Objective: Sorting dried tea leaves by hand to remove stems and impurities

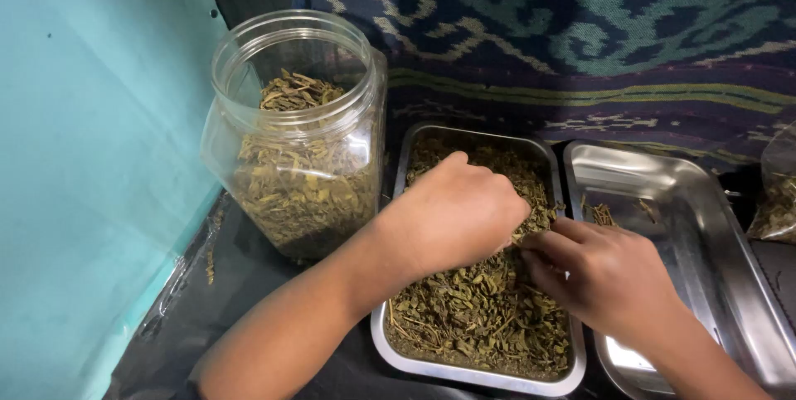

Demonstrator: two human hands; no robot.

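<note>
At far left we see a clear jar half full of dried leaves. Our left hand, fingers curled, digs into the leaf-filled metal tray. Our right hand pinches leaves beside a nearly bare tray.

Two bare forearms, left hand, right hand, no sleeves, no rings

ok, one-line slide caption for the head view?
Both hands, left and right, sort dried green leaves in a rectangular steel tray beside a clear plastic jar.
</note>
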